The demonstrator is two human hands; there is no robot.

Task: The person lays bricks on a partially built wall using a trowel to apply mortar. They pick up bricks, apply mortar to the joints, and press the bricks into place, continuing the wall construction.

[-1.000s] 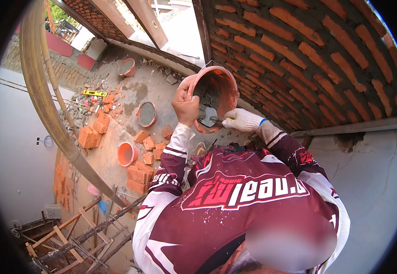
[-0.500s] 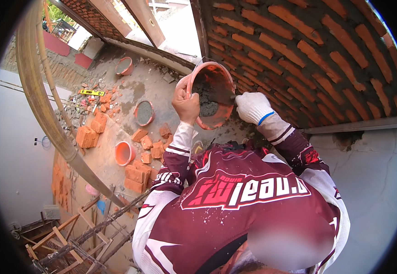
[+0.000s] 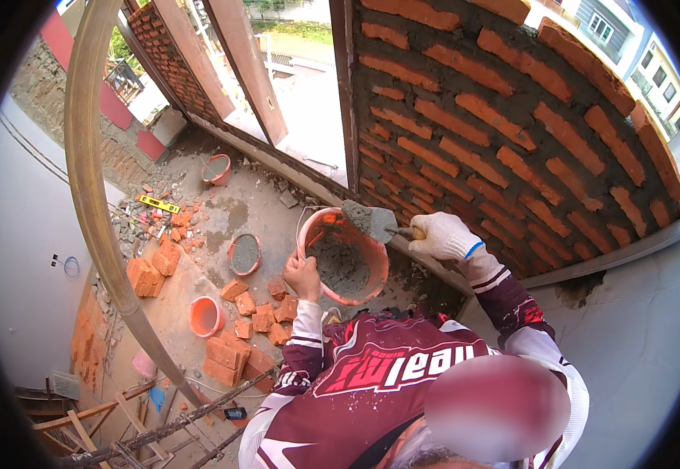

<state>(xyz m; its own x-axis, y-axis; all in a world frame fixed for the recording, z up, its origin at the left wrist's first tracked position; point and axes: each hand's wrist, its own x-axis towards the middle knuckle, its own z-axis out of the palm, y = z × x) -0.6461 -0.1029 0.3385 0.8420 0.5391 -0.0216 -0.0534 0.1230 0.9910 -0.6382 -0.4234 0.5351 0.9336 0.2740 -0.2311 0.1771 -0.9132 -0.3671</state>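
My bare left hand [image 3: 302, 277] is closed on the near-left rim of an orange bucket [image 3: 374, 262]. Grey wet mortar [image 3: 338, 264] lies in the bottom of the bucket, which tilts so that its inside shows. In a white knitted glove, my right hand [image 3: 444, 236] grips the handle of a trowel [image 3: 384, 226]. The trowel's blade is over the bucket's far-right rim and carries a lump of mortar. Beyond it rises a brick wall [image 3: 469, 160] with grey mortar joints.
Loose bricks [image 3: 263, 318] lie left of my left arm. An orange bucket [image 3: 207, 316], a mortar-filled bucket [image 3: 244, 255] and another bucket [image 3: 216, 170] stand on the floor. A yellow spirit level [image 3: 159, 204] rests on rubble. A curved bamboo pole [image 3: 89, 156] crosses the left side.
The trowel has come up out of the bucket with mortar on its blade. My left hand and the bucket are lower in view, and the view has shifted to show more of the wall's top.
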